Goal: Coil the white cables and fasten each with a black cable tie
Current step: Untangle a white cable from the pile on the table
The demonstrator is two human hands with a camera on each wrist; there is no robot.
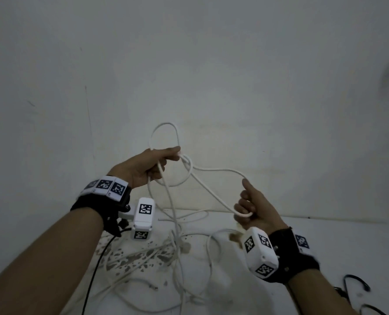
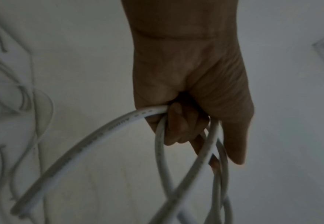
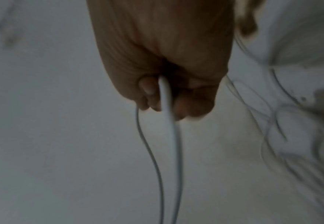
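Observation:
A white cable [image 1: 214, 170] is held up in front of the wall between both hands. My left hand [image 1: 153, 164] grips several loops of it, one loop [image 1: 164, 130] standing above the fist. In the left wrist view the curled fingers [image 2: 178, 121] close round the loops [image 2: 213, 151]. From there the cable runs right to my right hand [image 1: 249, 206], whose fingers curl round a bend of it, thumb pointing up. The right wrist view shows the cable [image 3: 168, 113] leaving that fist [image 3: 164, 84]. A black cable tie [image 1: 357, 284] lies at the lower right.
More white cables [image 1: 166, 253] lie tangled on the stained white surface [image 1: 325, 242] below my hands. A thin black wire [image 1: 95, 267] hangs from the left wrist camera. The white wall [image 1: 211, 64] stands close behind.

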